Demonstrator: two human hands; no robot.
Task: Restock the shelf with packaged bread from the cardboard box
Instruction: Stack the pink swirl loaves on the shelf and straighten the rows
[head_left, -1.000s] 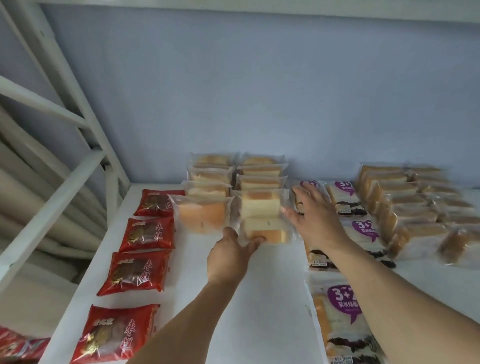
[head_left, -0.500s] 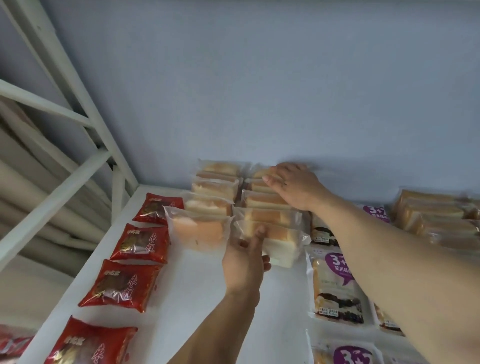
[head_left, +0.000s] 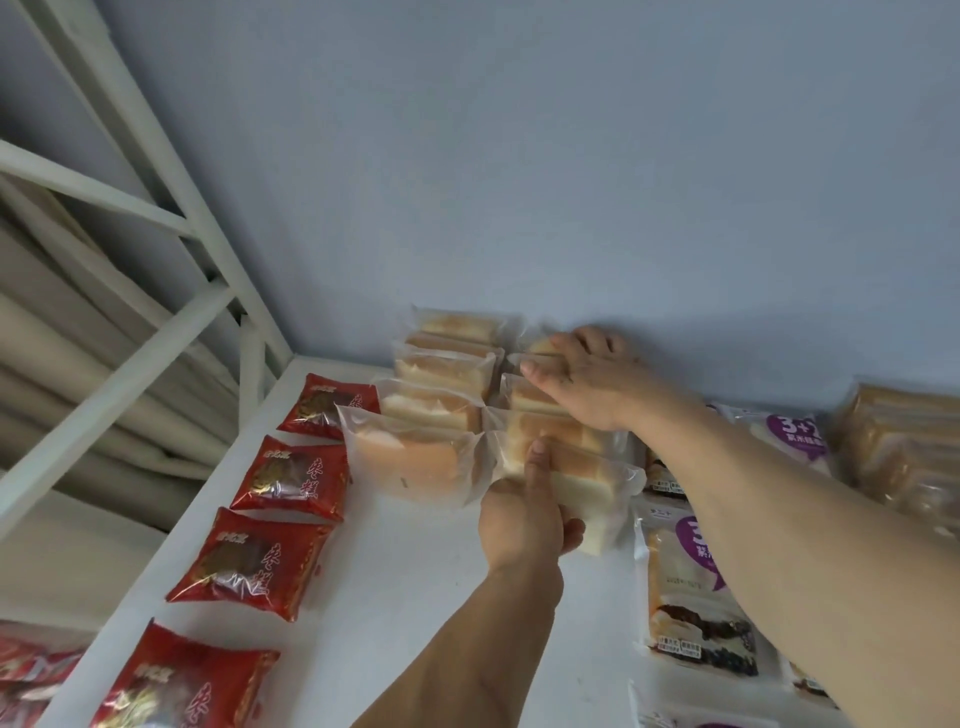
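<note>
Two rows of clear-wrapped bread slices stand on the white shelf (head_left: 395, 597) against the blue wall. My left hand (head_left: 524, 514) grips the front packet of the right row (head_left: 587, 483), thumb on top of it. My right hand (head_left: 587, 374) lies flat, palm down, on the rear packets of that row (head_left: 535, 397), fingers reaching the wall. The left row (head_left: 441, 364) ends in a front packet (head_left: 410, 457) that leans forward. No cardboard box is in view.
Red packets (head_left: 291, 473) lie in a line along the shelf's left edge. Purple-labelled packets (head_left: 696, 587) lie under my right forearm. More clear bread packs (head_left: 898, 447) are stacked at far right. White shelf-frame bars (head_left: 156, 208) rise at left.
My right hand moved from beside the front packet to the back of the right row and rests on it. My left hand stays on the front packet, which tipped upright against the row.
</note>
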